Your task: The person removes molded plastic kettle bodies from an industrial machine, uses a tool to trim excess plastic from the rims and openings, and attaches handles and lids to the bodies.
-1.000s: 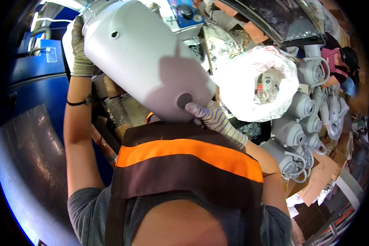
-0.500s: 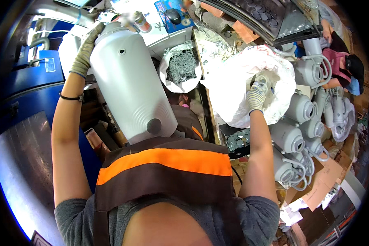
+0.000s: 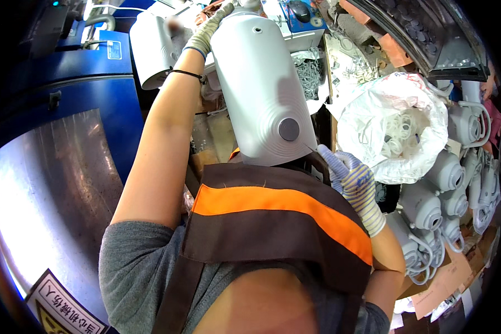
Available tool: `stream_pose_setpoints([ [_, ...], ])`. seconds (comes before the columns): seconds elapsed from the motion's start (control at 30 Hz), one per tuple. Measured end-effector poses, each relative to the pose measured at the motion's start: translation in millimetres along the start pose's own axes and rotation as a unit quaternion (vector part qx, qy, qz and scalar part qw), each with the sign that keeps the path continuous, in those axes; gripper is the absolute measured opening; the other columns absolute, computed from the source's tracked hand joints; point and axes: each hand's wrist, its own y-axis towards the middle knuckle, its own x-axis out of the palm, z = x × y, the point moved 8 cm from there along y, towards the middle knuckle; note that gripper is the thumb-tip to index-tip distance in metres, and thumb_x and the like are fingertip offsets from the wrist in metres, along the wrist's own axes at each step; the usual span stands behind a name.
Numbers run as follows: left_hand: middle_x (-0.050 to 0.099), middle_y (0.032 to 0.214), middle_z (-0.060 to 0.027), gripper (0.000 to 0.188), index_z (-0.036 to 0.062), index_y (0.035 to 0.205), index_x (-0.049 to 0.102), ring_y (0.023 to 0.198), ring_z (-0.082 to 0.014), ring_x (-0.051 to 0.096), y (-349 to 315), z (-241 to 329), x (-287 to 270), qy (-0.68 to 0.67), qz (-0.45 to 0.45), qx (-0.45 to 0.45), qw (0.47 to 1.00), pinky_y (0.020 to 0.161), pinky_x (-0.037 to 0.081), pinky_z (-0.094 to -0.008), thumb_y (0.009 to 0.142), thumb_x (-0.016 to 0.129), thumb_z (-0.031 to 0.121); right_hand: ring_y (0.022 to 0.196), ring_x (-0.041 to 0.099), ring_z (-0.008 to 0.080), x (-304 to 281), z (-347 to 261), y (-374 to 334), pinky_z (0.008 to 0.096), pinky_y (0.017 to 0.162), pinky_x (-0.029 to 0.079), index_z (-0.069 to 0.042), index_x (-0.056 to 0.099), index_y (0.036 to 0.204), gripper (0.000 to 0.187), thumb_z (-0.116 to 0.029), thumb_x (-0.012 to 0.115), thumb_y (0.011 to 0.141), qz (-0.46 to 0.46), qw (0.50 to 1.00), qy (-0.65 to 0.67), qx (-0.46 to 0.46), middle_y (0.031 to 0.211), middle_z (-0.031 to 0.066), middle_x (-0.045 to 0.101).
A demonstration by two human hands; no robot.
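Note:
A large light-grey canister (image 3: 256, 89) leans across my lap, with a round dark disc (image 3: 289, 129) near its close end and a small hole near its neck. My left hand (image 3: 216, 26), in a pale knit glove, is closed at the canister's far neck end; its fingertips are partly hidden. My right hand (image 3: 353, 178), in a striped glove, is curled beside the near right edge of the canister. A thin, dark sliver shows at its fingertips, too small to name. Right of the canister stands a white plastic bag (image 3: 362, 131) holding translucent rings (image 3: 398, 133).
Behind the canister is a bag of grey screws (image 3: 309, 75). A second pale canister (image 3: 153, 50) stands at the left, by a blue machine (image 3: 94, 122). Several grey canisters with hoses (image 3: 423, 203) are stacked at the right. A dark tray (image 3: 428, 39) overhangs the far right.
My right hand has come out of the white bag to the canister's near end. My view has shifted left, and the canister stays in my left hand.

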Motion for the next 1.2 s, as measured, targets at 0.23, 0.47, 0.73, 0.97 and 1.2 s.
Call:
stream_pose_setpoints([
  [0.23,0.063,0.105,-0.0078,0.036,0.0062,0.117,0.057,0.088,-0.0178,0.064,-12,27,11,0.047,-0.003,0.118,0.992,0.075,0.055,-0.0315,0.088,0.066,0.027,0.063,0.061,0.0256,4,-13,9,0.0348,0.053,0.050,-0.022,0.059,0.125,0.058,-0.002,0.062,0.070,0.040,0.993,-0.053,-0.102,0.080,0.0073,0.061],
  [0.47,0.063,0.103,-0.0065,0.031,0.0068,0.114,0.057,0.087,-0.0169,0.063,-23,34,8,0.052,0.024,0.138,0.989,0.075,0.055,-0.0299,0.088,0.067,0.022,0.062,0.060,0.0254,2,-17,13,0.0349,0.052,0.050,-0.022,0.058,0.125,0.058,-0.002,0.062,0.071,-0.017,0.991,-0.074,-0.106,0.080,0.0065,0.061],
  [0.73,0.064,0.101,-0.0084,0.033,0.0069,0.111,0.058,0.085,-0.0196,0.065,-19,40,8,0.072,0.018,0.189,0.979,0.074,0.056,-0.0318,0.085,0.070,0.022,0.054,0.056,0.0202,0,-20,15,0.0321,0.046,0.046,-0.023,0.056,0.126,0.059,-0.003,0.062,0.071,-0.018,0.989,-0.076,-0.122,0.073,0.0026,0.055],
  [0.97,0.065,0.099,-0.0089,0.032,0.0061,0.110,0.060,0.080,-0.0195,0.065,-24,33,8,0.042,0.063,0.135,0.988,0.069,0.057,-0.0308,0.084,0.071,0.022,0.054,0.056,0.0207,2,-22,15,0.0327,0.046,0.046,-0.024,0.056,0.126,0.061,-0.002,0.062,0.070,-0.026,0.989,-0.082,-0.123,0.072,0.0036,0.055],
  [1.2,0.066,0.096,-0.0099,0.035,0.0057,0.109,0.061,0.077,-0.0192,0.066,-27,36,9,0.067,0.066,0.135,0.986,0.066,0.058,-0.0309,0.083,0.071,0.027,0.054,0.056,0.0216,-2,-25,17,0.0332,0.047,0.047,-0.025,0.057,0.126,0.061,0.000,0.061,0.070,-0.033,0.991,-0.065,-0.112,0.071,0.0039,0.055],
])
